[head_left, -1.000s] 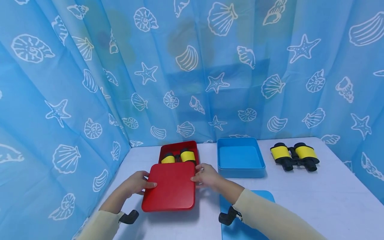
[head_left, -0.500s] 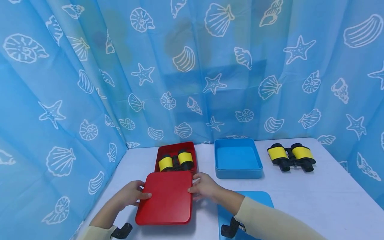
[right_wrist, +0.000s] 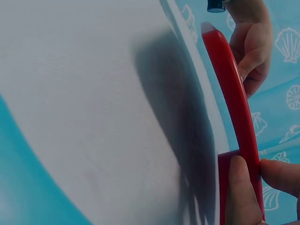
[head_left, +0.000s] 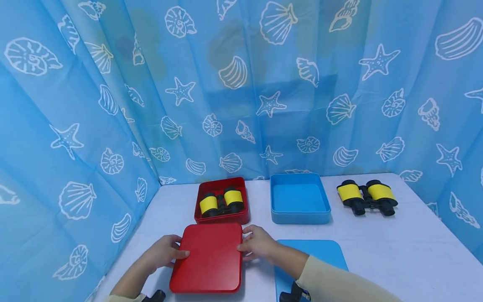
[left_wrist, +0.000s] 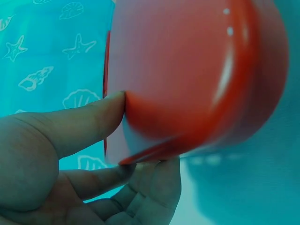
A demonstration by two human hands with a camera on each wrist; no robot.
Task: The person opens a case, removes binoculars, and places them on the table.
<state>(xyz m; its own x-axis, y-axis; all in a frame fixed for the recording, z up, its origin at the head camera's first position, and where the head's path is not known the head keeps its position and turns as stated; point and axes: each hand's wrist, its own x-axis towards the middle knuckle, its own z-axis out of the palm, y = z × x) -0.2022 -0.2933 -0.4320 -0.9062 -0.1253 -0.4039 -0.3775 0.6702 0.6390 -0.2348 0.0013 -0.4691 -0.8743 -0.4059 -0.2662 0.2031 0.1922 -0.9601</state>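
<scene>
A square red lid (head_left: 209, 258) is held just in front of the red box (head_left: 243, 217). My left hand (head_left: 162, 251) pinches its left edge, thumb on top and fingers beneath, as the left wrist view also shows. On the opposite edge my right hand (head_left: 258, 243) pinches with thumb and fingers. Seen edge-on in the right wrist view, the lid (right_wrist: 236, 98) hovers over the white table, casting a dark shadow. Inside the uncovered red box lie black and yellow binoculars (head_left: 233, 198).
Right of the red box stands an uncovered blue box (head_left: 301, 218) with nothing in it. A blue lid (head_left: 320, 249) lies flat in front of it, partly under the right forearm. More yellow and black binoculars (head_left: 349, 193) rest at the back right, before a shell-patterned curtain (head_left: 271, 130).
Both hands have drawn the red lid toward the person, off the front of the red box. The box and its binoculars now show fully. The blue box and other binoculars stay put.
</scene>
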